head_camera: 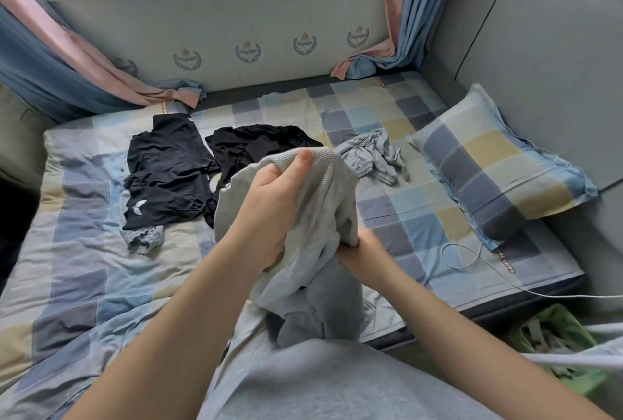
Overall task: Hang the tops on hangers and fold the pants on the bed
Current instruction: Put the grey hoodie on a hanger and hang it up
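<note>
Bedroom – bed (397,217) in checked sheet, set under a window, curtains at both far corners, pillow (499,163) at the right edge.

Head view, items:
- Light grey garment (313,210), ribbed band uppermost, held bunched above the middle of the near edge; whether top or pants cannot be told.
- Left hand (273,197): fingers curled round the ribbed band, thumb pressed on top.
- Right hand (367,254): gripping the bunched cloth lower down, fingers mostly hidden in it.
- Black top (168,176), black garment (256,146) and crumpled grey garment (374,156), lying towards the far edge.
- White cable (472,254), looped near the right near corner.

Risks, as judged:
- Bunched cloth hides the shape – item may be sorted as the wrong kind.
- The hanging tail may twist or stay inside out if shaken open from a single edge.
- Spread out rightwards, it could catch the cable; spread forwards, it could land on the unsorted black pieces.
</note>
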The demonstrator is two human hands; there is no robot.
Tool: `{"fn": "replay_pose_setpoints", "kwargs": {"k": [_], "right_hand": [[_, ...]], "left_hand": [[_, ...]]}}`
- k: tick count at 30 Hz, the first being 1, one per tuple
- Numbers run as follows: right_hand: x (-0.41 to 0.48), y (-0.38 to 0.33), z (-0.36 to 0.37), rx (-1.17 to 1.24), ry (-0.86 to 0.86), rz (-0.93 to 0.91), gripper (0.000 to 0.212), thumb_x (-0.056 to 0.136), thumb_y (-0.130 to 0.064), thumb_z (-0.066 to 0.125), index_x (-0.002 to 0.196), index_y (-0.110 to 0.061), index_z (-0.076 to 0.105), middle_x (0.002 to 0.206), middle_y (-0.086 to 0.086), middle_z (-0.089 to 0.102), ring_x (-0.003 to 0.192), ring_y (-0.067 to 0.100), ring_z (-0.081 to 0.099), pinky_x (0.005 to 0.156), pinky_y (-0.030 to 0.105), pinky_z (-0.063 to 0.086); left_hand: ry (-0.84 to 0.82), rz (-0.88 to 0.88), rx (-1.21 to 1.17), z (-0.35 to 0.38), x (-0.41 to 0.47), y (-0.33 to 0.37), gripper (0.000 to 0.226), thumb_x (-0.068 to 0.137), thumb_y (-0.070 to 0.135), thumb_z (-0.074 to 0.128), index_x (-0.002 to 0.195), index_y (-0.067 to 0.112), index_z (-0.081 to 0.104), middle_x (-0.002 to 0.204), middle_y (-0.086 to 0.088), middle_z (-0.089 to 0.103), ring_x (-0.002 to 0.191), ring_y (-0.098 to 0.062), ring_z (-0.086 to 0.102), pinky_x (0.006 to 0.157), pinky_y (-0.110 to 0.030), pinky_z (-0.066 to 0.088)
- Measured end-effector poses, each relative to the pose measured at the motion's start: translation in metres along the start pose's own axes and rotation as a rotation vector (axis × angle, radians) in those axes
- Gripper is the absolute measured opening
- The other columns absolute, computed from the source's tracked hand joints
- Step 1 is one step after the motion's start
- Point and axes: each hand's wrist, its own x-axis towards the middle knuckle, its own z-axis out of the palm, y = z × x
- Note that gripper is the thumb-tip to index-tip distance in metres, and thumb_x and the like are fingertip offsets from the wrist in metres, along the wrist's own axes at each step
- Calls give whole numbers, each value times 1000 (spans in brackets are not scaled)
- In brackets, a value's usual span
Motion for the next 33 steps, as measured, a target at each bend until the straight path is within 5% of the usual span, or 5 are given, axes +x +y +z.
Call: {"fn": "replay_pose_setpoints", "kwargs": {"k": [7, 14, 18, 24, 33], "right_hand": [[2, 73, -16, -96, 125, 316, 28, 78, -28, 63, 95, -8, 73, 95, 15, 73, 93, 30, 65, 83, 52, 53], [0, 55, -33, 105, 299, 384, 16, 94, -10, 60, 81, -1, 63, 74, 11, 56, 73, 19, 50, 62, 31, 39], [1, 28, -30, 218, 324, 367, 18, 92, -8, 62, 75, -8, 57, 65, 5, 54, 64, 18, 52, 50, 23, 40], [0, -29, -24, 386, 258, 245, 16, 99, -12, 59, 102, 0, 70, 101, 24, 71, 92, 28, 68, 85, 39, 55], [-14, -79, -30, 853, 0, 152, 17, 104, -6, 46, 108, -1, 61, 92, 17, 73, 81, 24, 72, 73, 36, 61]], "left_hand": [[-58, -57, -44, -14, -2, -10, 41, 97, 38, 62, 117, 3, 66, 106, -17, 70, 100, -31, 66, 95, -49, 51], [-115, -296, 736, -35, 16, -53, 38, 86, 56, 67, 94, 19, 58, 88, 2, 57, 77, -15, 56, 64, -33, 46], [-283, -405, 737, -25, 0, -74, 66, 90, 46, 68, 148, 24, 45, 142, 6, 52, 119, -12, 57, 79, -10, 47], [-520, -394, 734, -1, -18, -113, 61, 82, 45, 77, 135, 26, 53, 133, 9, 61, 120, -8, 59, 106, -36, 47], [-80, -11, 566, 6, -3, -120, 15, 99, 21, 55, 96, 23, 70, 84, 13, 72, 85, -6, 64, 74, -30, 52]]}}
